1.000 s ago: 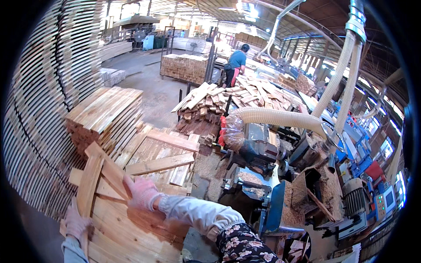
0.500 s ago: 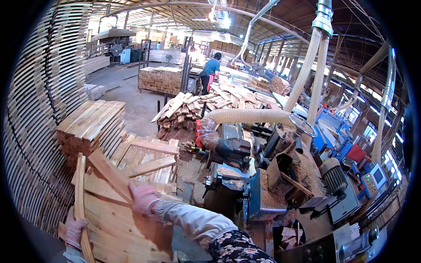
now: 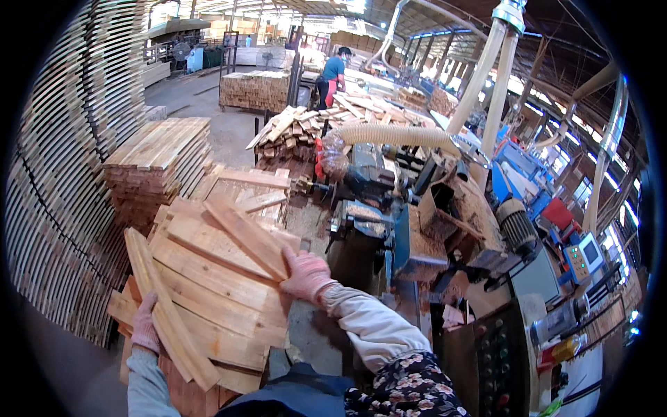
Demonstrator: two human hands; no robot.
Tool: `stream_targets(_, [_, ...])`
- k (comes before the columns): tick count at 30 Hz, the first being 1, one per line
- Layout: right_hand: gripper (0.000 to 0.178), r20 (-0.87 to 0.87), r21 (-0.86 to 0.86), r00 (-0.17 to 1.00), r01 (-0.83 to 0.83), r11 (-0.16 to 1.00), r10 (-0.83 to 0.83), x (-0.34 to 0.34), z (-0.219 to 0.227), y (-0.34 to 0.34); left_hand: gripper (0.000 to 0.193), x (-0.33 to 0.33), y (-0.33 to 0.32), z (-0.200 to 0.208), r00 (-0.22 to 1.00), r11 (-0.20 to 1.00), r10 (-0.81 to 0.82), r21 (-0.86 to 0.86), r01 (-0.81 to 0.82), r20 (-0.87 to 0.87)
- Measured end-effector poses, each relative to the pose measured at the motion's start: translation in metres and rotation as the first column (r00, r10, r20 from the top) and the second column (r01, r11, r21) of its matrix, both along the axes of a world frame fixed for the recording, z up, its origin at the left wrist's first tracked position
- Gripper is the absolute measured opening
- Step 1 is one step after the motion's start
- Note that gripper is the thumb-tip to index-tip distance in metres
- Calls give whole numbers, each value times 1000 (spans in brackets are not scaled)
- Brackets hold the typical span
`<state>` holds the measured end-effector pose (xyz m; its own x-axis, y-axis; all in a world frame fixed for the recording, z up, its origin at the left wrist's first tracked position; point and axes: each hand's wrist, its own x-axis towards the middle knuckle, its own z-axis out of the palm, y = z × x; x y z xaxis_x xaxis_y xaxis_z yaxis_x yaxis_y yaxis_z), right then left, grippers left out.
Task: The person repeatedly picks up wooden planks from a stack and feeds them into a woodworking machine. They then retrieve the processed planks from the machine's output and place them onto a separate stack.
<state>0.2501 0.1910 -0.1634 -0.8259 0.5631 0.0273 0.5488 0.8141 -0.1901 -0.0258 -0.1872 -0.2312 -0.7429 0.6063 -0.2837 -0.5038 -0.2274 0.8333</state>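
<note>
Both hands wear pinkish knit work gloves. My left hand [image 3: 146,325], closed, grips the long edge of a narrow wooden board [image 3: 175,328]; a second strip seems to lie against it, tilted over the left side of a stack. In my right hand [image 3: 307,273] is the near end of another wooden board [image 3: 244,235], which slants away to the upper left above the stack. Below both lies the stack of wide planks [image 3: 215,295], laid side by side. The fingertips under each board are hidden.
A tall wall of stacked slats [image 3: 59,174] stands at the left, with a neat board pile [image 3: 163,142] beside it. On the right is a sawdust-covered machine [image 3: 420,240] with a ribbed hose [image 3: 396,135]. Beyond are a loose board heap [image 3: 299,132] and a person [image 3: 332,76].
My right hand has moved right with its board, uncovering more planks. My left hand and its board have come up and inward. The whole view has shifted too.
</note>
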Motion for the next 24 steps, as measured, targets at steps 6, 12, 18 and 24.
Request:
stream_targets(6, [90,-33,-16,970,240,971,-240,122,-14,-17,54,1,14,2,999,991,1,-130,-6,-34])
stream_targets(12, [93,-309,-846,644,151,512,-700,279,-104,-96,55,1,20,7,1000,997,-25,-79,24,-9])
stream_targets(18, [103,-152,-396,369,827,399,-917,392,-189,-229,49,-55,-1,-54,954,999,3,-34,-14,-301])
stream_targets(24, [105,67,-11,218,976,218,-974,468,-204,-337,55,-78,-7,-83,865,999,19,-34,-41,-501])
